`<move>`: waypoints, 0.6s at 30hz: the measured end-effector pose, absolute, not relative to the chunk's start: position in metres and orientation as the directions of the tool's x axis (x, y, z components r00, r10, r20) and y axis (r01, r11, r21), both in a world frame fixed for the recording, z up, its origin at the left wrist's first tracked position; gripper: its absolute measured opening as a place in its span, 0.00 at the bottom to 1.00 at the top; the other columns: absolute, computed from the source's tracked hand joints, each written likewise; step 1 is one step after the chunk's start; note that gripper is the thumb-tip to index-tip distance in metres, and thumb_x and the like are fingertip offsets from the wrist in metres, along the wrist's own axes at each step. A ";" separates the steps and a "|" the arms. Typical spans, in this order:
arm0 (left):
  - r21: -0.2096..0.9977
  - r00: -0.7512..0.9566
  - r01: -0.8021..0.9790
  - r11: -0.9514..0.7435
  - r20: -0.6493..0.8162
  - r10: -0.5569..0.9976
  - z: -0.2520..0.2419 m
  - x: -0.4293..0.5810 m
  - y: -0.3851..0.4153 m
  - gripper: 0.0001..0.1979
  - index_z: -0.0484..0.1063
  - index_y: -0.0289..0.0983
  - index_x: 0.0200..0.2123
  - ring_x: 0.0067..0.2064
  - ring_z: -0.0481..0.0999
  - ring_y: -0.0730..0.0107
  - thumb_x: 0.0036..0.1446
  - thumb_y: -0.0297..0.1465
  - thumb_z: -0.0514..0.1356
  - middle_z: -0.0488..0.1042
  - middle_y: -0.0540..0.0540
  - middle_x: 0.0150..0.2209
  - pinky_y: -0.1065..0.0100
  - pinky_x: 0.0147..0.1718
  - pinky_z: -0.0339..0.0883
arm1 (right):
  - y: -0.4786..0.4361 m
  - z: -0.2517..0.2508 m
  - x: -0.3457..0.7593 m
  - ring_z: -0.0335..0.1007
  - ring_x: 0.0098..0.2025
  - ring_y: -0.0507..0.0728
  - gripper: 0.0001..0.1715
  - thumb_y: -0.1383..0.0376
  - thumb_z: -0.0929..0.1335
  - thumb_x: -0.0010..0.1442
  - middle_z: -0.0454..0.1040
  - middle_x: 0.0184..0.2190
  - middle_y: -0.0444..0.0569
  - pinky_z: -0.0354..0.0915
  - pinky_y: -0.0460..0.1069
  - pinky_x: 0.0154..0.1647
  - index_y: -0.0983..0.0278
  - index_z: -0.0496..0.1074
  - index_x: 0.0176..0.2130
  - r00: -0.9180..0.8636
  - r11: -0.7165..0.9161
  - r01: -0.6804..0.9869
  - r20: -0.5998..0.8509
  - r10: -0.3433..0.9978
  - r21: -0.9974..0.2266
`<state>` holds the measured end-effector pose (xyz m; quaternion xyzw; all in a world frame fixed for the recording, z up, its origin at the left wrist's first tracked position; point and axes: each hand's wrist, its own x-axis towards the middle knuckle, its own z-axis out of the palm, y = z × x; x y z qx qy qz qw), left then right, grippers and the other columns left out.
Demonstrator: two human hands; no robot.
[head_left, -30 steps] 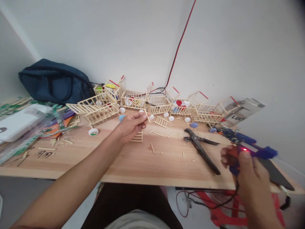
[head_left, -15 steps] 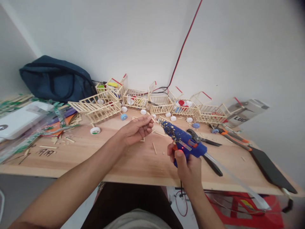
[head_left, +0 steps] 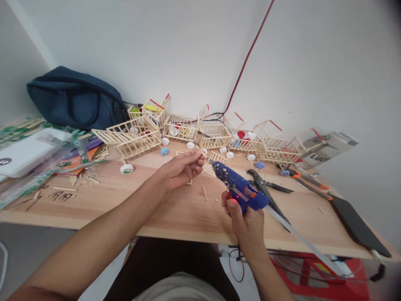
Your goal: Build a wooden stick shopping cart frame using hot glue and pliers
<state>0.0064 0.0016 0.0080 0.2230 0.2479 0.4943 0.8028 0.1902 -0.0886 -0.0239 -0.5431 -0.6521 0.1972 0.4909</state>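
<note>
My right hand (head_left: 246, 215) is wrapped round the handle of a blue glue gun (head_left: 236, 182), whose front is crusted with wood crumbs and whose red light glows. A long clear glue stick (head_left: 303, 238) juts from its back. My left hand (head_left: 184, 169) pinches a small wooden stick (head_left: 203, 154) between thumb and fingertips. The gun's nozzle (head_left: 210, 160) is right by that stick; whether they touch I cannot tell. Behind the hands lies a small slatted wooden panel (head_left: 218, 157), and a loose stick (head_left: 204, 193) rests on the table below them.
Small wooden carts with bottle-cap wheels, among them a larger one (head_left: 131, 140), line the wall. A blue bag (head_left: 77, 100) stands at the back left. Scissors (head_left: 260, 179), orange-handled pliers (head_left: 308, 179) and a black-bladed tool (head_left: 357, 223) lie on the table (head_left: 175, 221) at right.
The glue gun has tilted slightly, and its nozzle is closer to the stick in my left hand. The view has shifted a little; both hands keep their grip.
</note>
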 end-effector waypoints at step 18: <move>0.586 0.391 -0.701 0.406 -0.160 0.906 0.007 0.006 0.003 0.09 0.72 0.29 0.27 0.26 0.71 0.83 0.60 0.21 0.58 0.70 0.49 0.26 0.81 0.23 0.67 | -0.088 -0.029 0.193 0.65 0.21 0.54 0.20 0.50 0.65 0.57 0.67 0.17 0.44 0.62 0.49 0.24 0.63 0.72 0.28 0.114 0.281 0.535 0.397 0.911 -0.797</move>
